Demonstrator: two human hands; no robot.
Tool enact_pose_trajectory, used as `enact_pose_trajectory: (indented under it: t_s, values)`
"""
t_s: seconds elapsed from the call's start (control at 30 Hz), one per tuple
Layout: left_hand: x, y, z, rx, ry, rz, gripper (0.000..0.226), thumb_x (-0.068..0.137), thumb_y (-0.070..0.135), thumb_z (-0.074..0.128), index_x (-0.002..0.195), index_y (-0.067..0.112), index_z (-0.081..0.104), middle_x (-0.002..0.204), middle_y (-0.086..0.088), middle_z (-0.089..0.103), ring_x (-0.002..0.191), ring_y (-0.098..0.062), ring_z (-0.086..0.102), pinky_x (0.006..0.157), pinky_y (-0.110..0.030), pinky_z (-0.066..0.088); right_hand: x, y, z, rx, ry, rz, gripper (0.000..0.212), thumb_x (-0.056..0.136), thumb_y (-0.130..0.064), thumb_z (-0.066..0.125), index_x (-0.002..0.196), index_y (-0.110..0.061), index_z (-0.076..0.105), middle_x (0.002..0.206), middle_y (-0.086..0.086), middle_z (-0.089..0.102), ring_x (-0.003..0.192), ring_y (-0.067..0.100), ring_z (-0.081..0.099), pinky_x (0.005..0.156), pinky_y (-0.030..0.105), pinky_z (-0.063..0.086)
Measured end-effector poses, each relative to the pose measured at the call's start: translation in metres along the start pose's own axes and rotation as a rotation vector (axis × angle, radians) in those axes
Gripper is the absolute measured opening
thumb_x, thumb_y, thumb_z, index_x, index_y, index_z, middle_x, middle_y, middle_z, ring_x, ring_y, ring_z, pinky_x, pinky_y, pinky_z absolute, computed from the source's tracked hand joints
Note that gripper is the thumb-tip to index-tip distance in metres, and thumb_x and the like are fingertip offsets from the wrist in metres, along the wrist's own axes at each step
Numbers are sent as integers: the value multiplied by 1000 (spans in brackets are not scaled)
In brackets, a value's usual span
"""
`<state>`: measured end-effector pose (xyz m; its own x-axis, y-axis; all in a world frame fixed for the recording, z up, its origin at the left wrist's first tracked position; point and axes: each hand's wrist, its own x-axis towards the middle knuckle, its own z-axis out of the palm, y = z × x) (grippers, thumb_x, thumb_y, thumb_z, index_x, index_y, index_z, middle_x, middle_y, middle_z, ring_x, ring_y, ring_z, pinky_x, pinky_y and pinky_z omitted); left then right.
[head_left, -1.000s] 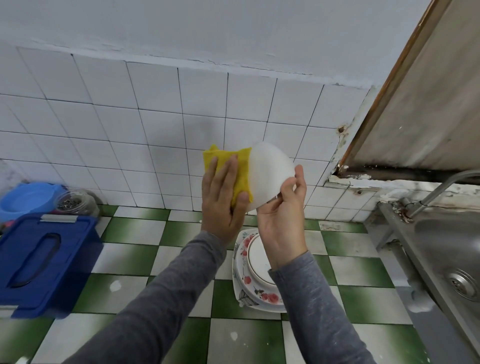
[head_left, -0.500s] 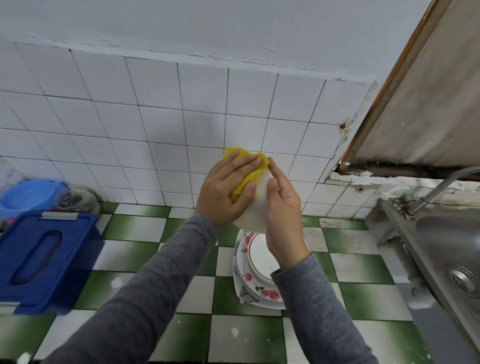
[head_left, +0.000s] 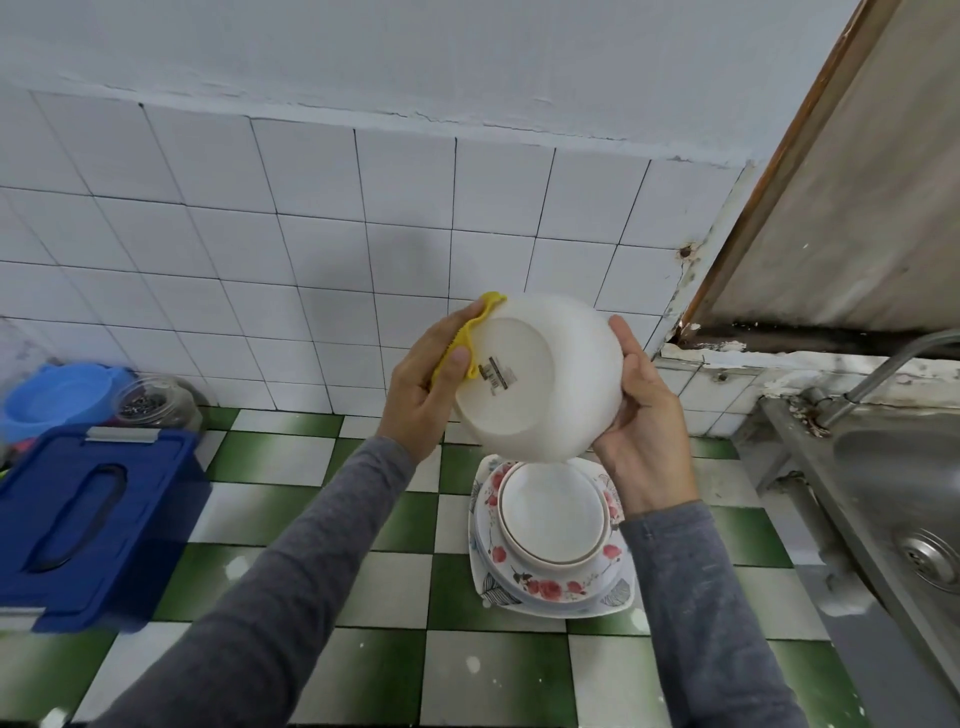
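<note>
While both grey-sleeved forearms are raised side by side over the checkered surface (head_left: 291, 457), the white bowl (head_left: 550, 395) is held in the air between them, tilted with its base turned to the camera. Below it a stack of plates (head_left: 545, 590) is seen on the surface, with a blue box (head_left: 88, 525) well to the left and a steel sink (head_left: 883, 467) to the right. The left grip (head_left: 421, 384) is curled round a yellow cloth (head_left: 467, 338) pressed to the bowl's left edge, and the right grip (head_left: 641, 431) is wrapped round its right side.
</note>
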<state>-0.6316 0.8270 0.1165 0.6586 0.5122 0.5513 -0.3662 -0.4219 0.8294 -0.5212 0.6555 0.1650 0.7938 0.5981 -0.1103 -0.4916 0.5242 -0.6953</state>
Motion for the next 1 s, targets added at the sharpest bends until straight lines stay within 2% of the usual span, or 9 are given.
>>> enact_pose_trajectory:
  t_s: [0.13, 0.23, 0.3, 0.43, 0.57, 0.67, 0.73, 0.87, 1.0]
  values:
    - [-2, 8, 10, -39, 71, -21, 39, 99, 37, 42, 138, 35, 48, 139, 13, 55, 122, -13, 54, 99, -29, 48, 0, 10, -7, 241, 43, 84, 38, 98, -1, 42, 130, -13, 60, 107, -4, 76, 96, 12, 73, 89, 45, 58]
    - [-2, 10, 10, -33, 99, -51, 40, 98, 39, 43, 138, 37, 46, 137, 23, 53, 126, -6, 51, 102, -22, 43, -1, 19, -15, 317, 73, 130, 45, 86, 0, 49, 124, -16, 64, 129, 0, 68, 121, 20, 64, 94, 61, 50]
    - [-3, 9, 10, -38, 90, -68, 41, 97, 40, 43, 138, 37, 46, 138, 21, 52, 125, -3, 51, 100, -18, 43, -1, 21, -19, 328, 90, 137, 47, 82, 0, 51, 123, -17, 65, 131, 0, 67, 128, 23, 59, 100, 65, 45]
    - [-4, 10, 13, -66, 93, -83, 41, 97, 41, 42, 138, 37, 47, 140, 17, 53, 128, -7, 51, 102, -23, 44, -2, 21, -25, 346, 89, 112, 50, 77, 1, 53, 122, -16, 66, 112, -2, 73, 125, 21, 61, 108, 63, 40]
    - [-3, 10, 19, -73, 148, -97, 38, 99, 44, 44, 136, 45, 53, 141, 5, 56, 128, -26, 53, 105, -53, 46, -5, 23, -20, 301, 142, 66, 49, 82, 5, 48, 125, -14, 64, 80, -8, 70, 86, 12, 68, 106, 52, 46]
    - [-4, 10, 20, -91, 155, -116, 41, 98, 43, 45, 138, 35, 53, 141, -1, 56, 127, -28, 54, 104, -57, 46, -5, 23, -15, 149, 190, 10, 34, 98, -6, 46, 125, -15, 64, 110, 0, 74, 96, 18, 71, 95, 46, 54]
    - [-4, 10, 21, -86, 161, -129, 42, 98, 44, 46, 137, 34, 54, 140, -2, 56, 125, -28, 55, 103, -57, 47, -4, 26, -15, 56, 183, -15, 24, 98, -20, 52, 119, -16, 63, 115, -1, 68, 104, 21, 65, 88, 40, 55]
    - [-1, 13, 21, -95, 172, -139, 41, 97, 43, 49, 136, 37, 56, 138, -1, 57, 125, -27, 55, 105, -57, 45, -11, 35, -8, -188, 194, -145, 50, 85, -48, 68, 125, -21, 52, 123, -2, 56, 109, 11, 59, 85, 32, 53]
    - [0, 18, 18, -91, 163, -140, 42, 95, 42, 50, 137, 35, 55, 136, -1, 58, 123, -22, 55, 106, -51, 46, -15, 39, -3, -370, 197, -253, 55, 92, -48, 60, 137, -22, 42, 128, -18, 52, 86, -13, 64, 62, 18, 53]
